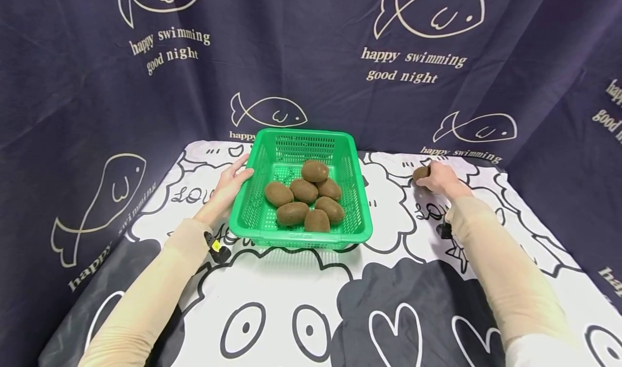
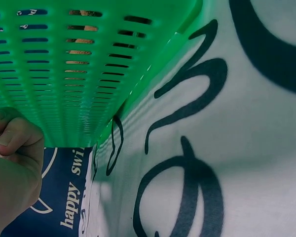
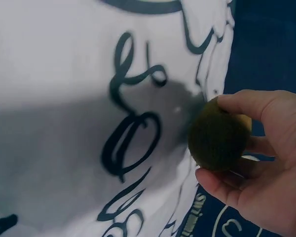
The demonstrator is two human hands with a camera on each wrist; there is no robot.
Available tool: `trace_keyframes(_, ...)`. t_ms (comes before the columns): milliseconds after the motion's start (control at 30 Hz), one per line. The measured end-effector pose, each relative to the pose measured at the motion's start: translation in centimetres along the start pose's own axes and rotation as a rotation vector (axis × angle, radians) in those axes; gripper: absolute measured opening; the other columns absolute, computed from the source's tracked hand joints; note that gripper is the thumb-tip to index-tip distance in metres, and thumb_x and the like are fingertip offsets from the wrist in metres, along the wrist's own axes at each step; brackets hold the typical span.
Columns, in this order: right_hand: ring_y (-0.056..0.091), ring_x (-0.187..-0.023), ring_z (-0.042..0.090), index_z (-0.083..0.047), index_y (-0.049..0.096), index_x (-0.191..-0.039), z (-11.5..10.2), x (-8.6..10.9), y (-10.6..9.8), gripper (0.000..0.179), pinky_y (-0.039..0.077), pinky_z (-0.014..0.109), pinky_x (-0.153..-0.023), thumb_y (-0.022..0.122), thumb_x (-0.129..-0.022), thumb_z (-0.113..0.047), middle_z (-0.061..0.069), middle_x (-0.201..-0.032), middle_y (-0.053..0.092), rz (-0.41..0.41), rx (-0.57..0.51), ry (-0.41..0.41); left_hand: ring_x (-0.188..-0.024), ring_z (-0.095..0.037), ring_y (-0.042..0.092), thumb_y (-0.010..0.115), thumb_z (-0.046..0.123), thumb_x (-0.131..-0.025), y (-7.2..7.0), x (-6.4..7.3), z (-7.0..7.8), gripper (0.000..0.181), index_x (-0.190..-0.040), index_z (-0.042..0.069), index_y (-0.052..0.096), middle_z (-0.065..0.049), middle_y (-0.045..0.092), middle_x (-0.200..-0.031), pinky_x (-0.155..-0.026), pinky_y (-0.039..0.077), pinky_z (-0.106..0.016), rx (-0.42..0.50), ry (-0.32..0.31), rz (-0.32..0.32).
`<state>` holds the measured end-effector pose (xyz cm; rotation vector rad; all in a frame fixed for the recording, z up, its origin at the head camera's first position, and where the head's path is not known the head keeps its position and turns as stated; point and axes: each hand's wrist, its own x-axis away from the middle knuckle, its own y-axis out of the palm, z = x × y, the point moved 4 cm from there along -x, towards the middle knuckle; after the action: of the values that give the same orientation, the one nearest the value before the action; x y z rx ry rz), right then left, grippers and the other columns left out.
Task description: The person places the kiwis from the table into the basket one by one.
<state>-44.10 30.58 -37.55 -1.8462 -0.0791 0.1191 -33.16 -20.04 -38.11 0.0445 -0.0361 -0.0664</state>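
Observation:
A green plastic basket [image 1: 301,237] with slotted walls stands on the table and holds several brown kiwis [image 1: 304,191]. At its left side, my left hand [image 1: 228,186] grips the rim; in the left wrist view the curled fingers [image 2: 15,138] show beside the slotted wall. Well to the right of the basket, my right hand [image 1: 443,179] holds a single kiwi [image 1: 420,175] between thumb and fingers. The right wrist view shows this kiwi [image 3: 219,136] close over the cloth, the thumb on one side and the fingertips on the other.
A white cloth [image 1: 291,286] with black drawings and lettering covers the table. Behind it hangs a dark blue curtain [image 1: 320,48] printed with fish and words, also reaching along both sides. Dark wrist straps [image 1: 217,248] sit on the sleeves.

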Motion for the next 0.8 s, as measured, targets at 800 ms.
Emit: trace_keyframes(800, 0.061, -0.097, 0.044, 0.013, 0.051, -0.123, -7.4, 1.9, -2.3, 0.059, 0.051, 0.054, -0.088, 0.07, -0.083, -0.026, 0.033, -0.11, 0.063, 0.086, -0.086, -0.192, -0.113, -0.026, 0.061, 0.046, 0.024, -0.102, -0.8, -1.3, -1.5, 0.059, -0.155, 0.026, 0.02, -0.021, 0.042, -0.146, -0.094, 0.058, -0.037, -0.013, 0.022, 0.018)
